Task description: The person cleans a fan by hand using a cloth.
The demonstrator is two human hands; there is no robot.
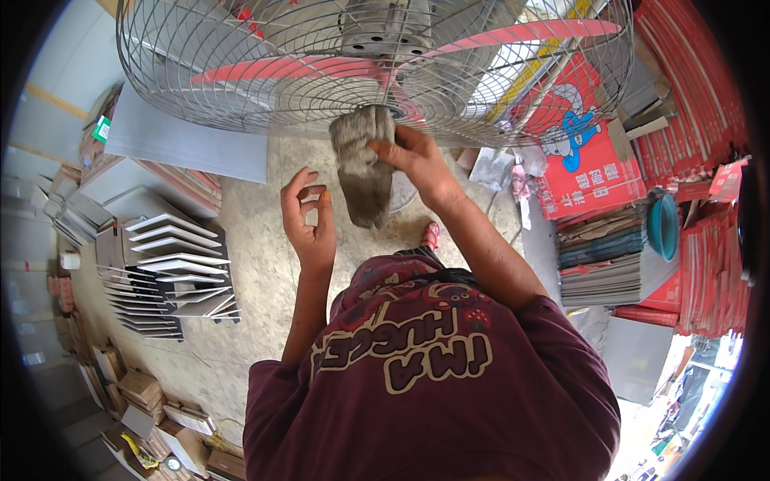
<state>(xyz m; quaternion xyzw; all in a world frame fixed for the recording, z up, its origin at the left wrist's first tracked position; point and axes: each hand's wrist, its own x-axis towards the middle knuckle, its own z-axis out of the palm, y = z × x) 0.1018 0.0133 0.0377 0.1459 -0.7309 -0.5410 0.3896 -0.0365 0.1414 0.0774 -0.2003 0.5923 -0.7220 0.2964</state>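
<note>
A dirty grey-brown rag (pixel 365 188) hangs in folds from my right hand (pixel 417 164). The thumb lies over the cloth near its upper right edge and pinches it. Left of the rag is my left hand (pixel 309 224), raised with its fingers loosely bent and apart, holding nothing and not touching the cloth. Just beyond both hands stands a large fan (pixel 321 68) with a round wire guard and red blades. From this angle the top of the rag overlaps the guard's near edge; whether they touch I cannot tell.
On the left, a dark rack (pixel 196 293) holds several tilted pale panels, with a grey sheet (pixel 188 144) beyond it. Red cartons (pixel 593 184) and stacked flat boards (pixel 601 276) stand on the right. Cardboard boxes (pixel 140 389) lie at the lower left. Concrete floor (pixel 265 240) shows beneath.
</note>
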